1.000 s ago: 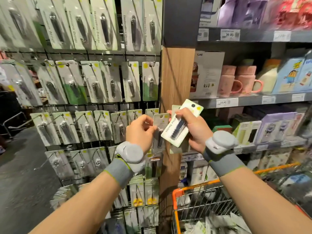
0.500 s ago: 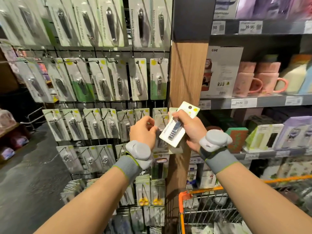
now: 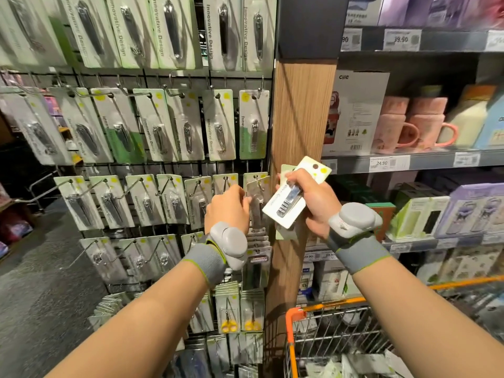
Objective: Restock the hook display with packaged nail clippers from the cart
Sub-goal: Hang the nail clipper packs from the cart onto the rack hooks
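While left hand point(image 3: 227, 207) fingers hide behind hooked pack point(image 3: 256, 203), right hand point(image 3: 313, 200) grips clipper packs point(image 3: 286, 203).

The white-and-pale-green card pack point(image 3: 286, 201) in my right hand point(image 3: 313, 203) looks like matt paperboard under a clear glossy plastic blister, with a polished silver metal clipper shining inside. The grey card pack point(image 3: 255, 197) my left hand point(image 3: 227, 207) pinches has a duller, slightly reflective front. The thin wire hooks point(image 3: 174, 92) on the black grid panel are bare bright metal. The brown upright post point(image 3: 300, 118) shows fine matt wood grain. My grey wrist cuffs point(image 3: 206, 261) are knitted cloth with a lime edge, each carrying a smooth matt grey plastic pod point(image 3: 354, 221). The pink mugs point(image 3: 425, 124) look like softly glazed ceramic. The orange-rimmed cart point(image 3: 321, 334) has silvery wire mesh and glossy orange plastic corners.
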Available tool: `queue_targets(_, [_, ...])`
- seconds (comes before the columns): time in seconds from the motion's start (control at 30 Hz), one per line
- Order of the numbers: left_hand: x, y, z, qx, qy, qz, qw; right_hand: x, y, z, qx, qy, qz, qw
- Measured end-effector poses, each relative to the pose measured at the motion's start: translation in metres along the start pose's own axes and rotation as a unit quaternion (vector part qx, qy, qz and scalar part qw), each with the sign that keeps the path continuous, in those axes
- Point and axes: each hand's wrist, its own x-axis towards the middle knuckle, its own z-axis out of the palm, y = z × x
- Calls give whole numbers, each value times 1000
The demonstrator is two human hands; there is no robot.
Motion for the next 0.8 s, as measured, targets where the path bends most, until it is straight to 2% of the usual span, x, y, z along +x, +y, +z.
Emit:
queue_targets(0.1, [-7,1,-14,37,-51,9,998,-11,-10,-8,43,-21,-15,999])
queue_targets(0.17, [-15,6,-30,-4,-74,47,996,-24,-20,-12,63,-45,-32,996])
queue_targets(0.23, [-20,17,-47,-145,-81,73,983,-32,-26,-10,68,-62,-44,995])
queue_targets(0.3, [-29,35,-67,-299,-125,58,944,-39,-31,-3,46,-52,-51,996])
queue_targets(0.33, [-33,42,-75,-339,-153,53,927,-43,-33,0,37,-44,-54,997])
queue_targets(0.4, [-37,49,-83,-297,-177,82,935,-46,-38,6,28,-30,-56,998])
queue_targets(0.5, [-38,50,-91,-235,-160,96,954,-52,-45,12,16,-36,-46,998])
queue_targets(0.6, [-36,49,-97,-257,-154,95,949,-56,-54,15,47,-99,24,994])
queue_targets(0.7, [-33,45,-105,-314,-151,91,933,-54,-59,15,107,-194,96,970])
queue_targets(0.8, [-31,39,-113,-368,-148,77,915,-51,-62,12,189,-241,106,946])
